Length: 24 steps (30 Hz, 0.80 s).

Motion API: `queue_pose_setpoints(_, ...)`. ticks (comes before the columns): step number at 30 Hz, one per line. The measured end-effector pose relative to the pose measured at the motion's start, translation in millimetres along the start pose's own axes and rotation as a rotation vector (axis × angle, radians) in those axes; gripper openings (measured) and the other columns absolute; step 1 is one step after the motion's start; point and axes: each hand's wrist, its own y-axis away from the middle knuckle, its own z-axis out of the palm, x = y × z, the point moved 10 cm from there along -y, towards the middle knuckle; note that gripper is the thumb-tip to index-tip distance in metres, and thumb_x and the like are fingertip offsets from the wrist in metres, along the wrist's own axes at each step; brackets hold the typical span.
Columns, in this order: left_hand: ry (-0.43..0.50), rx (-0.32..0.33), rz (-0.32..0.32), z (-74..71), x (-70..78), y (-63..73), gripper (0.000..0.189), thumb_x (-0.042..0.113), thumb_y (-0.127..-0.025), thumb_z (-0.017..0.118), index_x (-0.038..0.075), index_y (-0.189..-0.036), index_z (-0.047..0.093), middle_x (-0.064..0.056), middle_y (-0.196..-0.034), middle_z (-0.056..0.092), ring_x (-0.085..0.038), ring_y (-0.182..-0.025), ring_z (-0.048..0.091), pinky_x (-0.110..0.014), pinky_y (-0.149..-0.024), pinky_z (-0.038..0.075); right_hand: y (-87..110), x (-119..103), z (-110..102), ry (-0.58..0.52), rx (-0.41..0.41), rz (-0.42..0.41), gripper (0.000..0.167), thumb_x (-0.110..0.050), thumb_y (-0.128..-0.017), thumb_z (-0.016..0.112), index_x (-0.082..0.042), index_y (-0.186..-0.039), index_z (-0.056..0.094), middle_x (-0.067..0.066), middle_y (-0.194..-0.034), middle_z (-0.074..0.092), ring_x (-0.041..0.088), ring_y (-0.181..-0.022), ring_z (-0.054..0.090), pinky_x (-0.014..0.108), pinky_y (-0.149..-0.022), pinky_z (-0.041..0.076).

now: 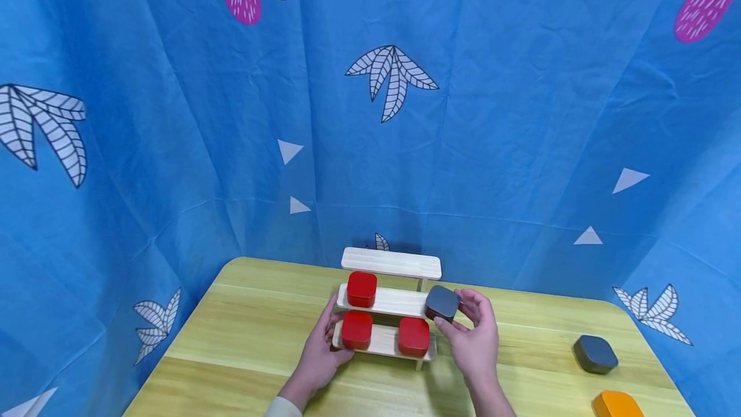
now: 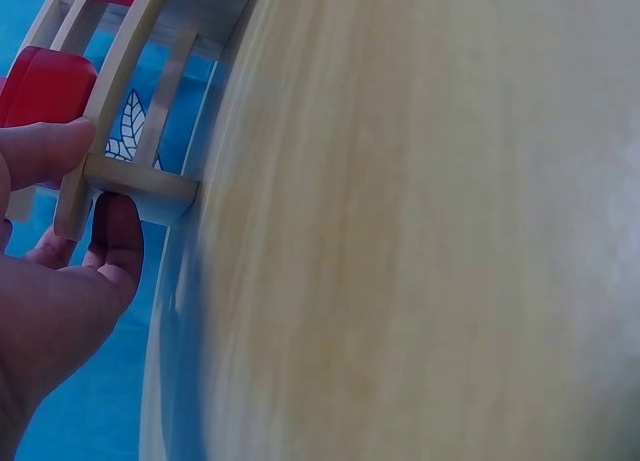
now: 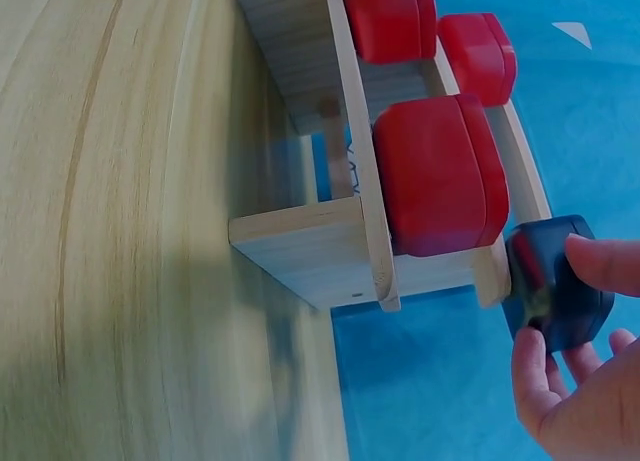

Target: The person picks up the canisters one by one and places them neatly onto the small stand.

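A pale wooden three-tier rack [image 1: 386, 302] stands at the table's back. My left hand [image 1: 321, 346] grips the left end of its lowest tier, thumb in front and fingers curled behind the edge. Between the fingers and thumb of my right hand [image 1: 476, 334] is a dark grey rounded square box [image 1: 442, 303], at the right end of the middle tier. In the right wrist view that grey box [image 3: 556, 284] overlaps the tier's end. One red box [image 1: 361, 290] sits at the middle tier's left. Two more, a left red box [image 1: 356, 331] and a right red box [image 1: 413, 338], sit on the lowest tier.
The top tier [image 1: 391, 264] bears no box. On the right of the wood-grained table [image 1: 231, 333] lie another dark grey box [image 1: 595, 354] and an orange box [image 1: 617, 405], partly cut off by the frame. A patterned blue curtain [image 1: 492, 147] hangs behind the table.
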Motion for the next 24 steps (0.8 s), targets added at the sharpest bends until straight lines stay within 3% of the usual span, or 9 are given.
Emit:
queue_pose_setpoints(12, 0.002, 0.001, -0.006, -0.1, 1.8, 0.5, 0.112, -0.021, -0.075, 0.070, 0.029, -0.161, 0.019, -0.010, -0.142, 0.047, -0.034, -0.129, 0.046, -0.049, -0.105, 0.042, -2.2, 1.3, 8.1, -0.016, -0.032, -0.006, 0.069, 0.015, -0.073, 0.079, -0.004, -0.132, 0.049, 0.011, -0.135, 0.059, 0.029, -0.119, 0.055, 0.023, -0.080, 0.053)
queue_pose_setpoints(24, 0.017, 0.004, -0.017, 0.0, -0.9, -0.7, 0.114, -0.021, -0.075, 0.071, 0.031, -0.161, 0.018, -0.009, -0.145, 0.046, -0.034, -0.131, 0.044, -0.049, -0.104, 0.042, -1.5, -2.7, 17.1, -0.128, -0.067, -0.033, 0.072, 0.020, -0.074, 0.074, 0.001, -0.136, 0.043, 0.017, -0.137, 0.057, 0.032, -0.123, 0.056, 0.017, -0.088, 0.048)
